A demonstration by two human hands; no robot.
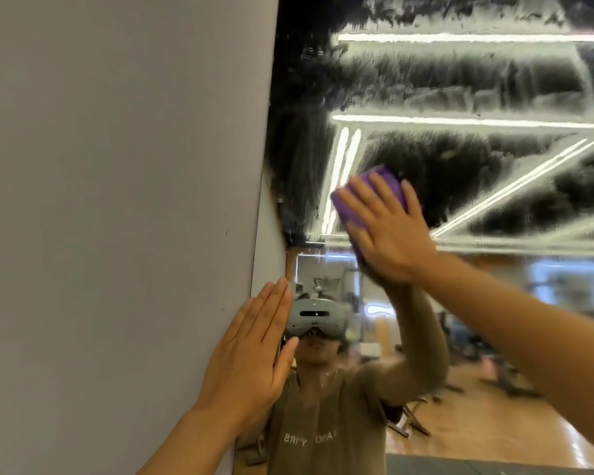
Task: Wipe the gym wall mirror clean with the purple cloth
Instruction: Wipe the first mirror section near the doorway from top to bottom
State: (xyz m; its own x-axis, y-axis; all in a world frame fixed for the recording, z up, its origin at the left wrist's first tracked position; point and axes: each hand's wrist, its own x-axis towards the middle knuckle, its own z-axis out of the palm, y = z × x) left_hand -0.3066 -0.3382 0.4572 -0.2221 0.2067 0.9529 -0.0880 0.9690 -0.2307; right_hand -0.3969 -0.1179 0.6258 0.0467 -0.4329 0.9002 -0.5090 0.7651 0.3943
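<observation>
The wall mirror (pixel 460 159) fills the right half of the view; its upper part is covered in streaky white smears. My right hand (pixel 388 231) presses the folded purple cloth (pixel 386 186) flat against the glass with straight, spread fingers, just above the line where the smears end. Purple cloth shows between and above the fingers; the rest is hidden under the palm. My left hand (pixel 251 354) rests flat with straight fingers at the mirror's left edge, where the glass meets the grey wall.
A plain grey wall (pixel 117 200) takes up the left half and juts out beside the mirror. The lower glass reflects a person in a headset and olive shirt, a wooden gym floor and equipment.
</observation>
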